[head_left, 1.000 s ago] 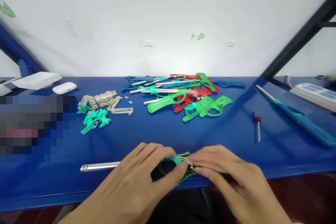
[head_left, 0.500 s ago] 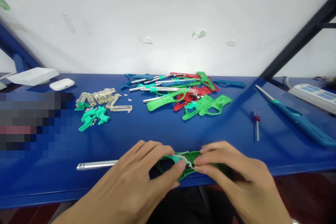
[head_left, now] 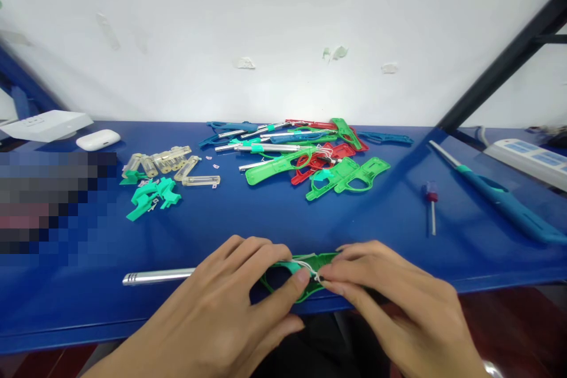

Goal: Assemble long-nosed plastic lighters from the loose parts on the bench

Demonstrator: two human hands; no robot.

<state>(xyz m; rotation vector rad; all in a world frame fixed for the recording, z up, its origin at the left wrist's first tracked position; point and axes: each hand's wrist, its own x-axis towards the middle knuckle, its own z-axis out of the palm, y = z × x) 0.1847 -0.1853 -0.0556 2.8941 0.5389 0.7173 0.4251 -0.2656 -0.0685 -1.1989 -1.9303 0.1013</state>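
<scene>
Near the table's front edge, my left hand (head_left: 225, 298) is closed on a green lighter casing half (head_left: 325, 259), thumb pressed over its middle. A shiny metal tube (head_left: 159, 276) sticks out to the left from under that hand. Inside the casing lie a teal trigger (head_left: 287, 267) and thin white wires (head_left: 305, 264). My right hand (head_left: 398, 301) pinches a small black piece by the wire ends, thumb and forefinger together; its fingers hide the casing's right end. What exactly the black piece is cannot be made out.
Behind lies a pile of lighter casings (head_left: 277, 168) and tubes. Teal triggers (head_left: 144, 198) and clear fuel tanks (head_left: 170, 159) are at left, beside a white earbud case (head_left: 98, 140). A screwdriver (head_left: 432, 207), a whole blue lighter (head_left: 500, 201) and a power strip (head_left: 531, 159) are at right.
The right fingertips have shifted slightly left, closer to the left thumb, with the black piece. The left hand keeps its hold on the casing. The whole view has moved a little.
</scene>
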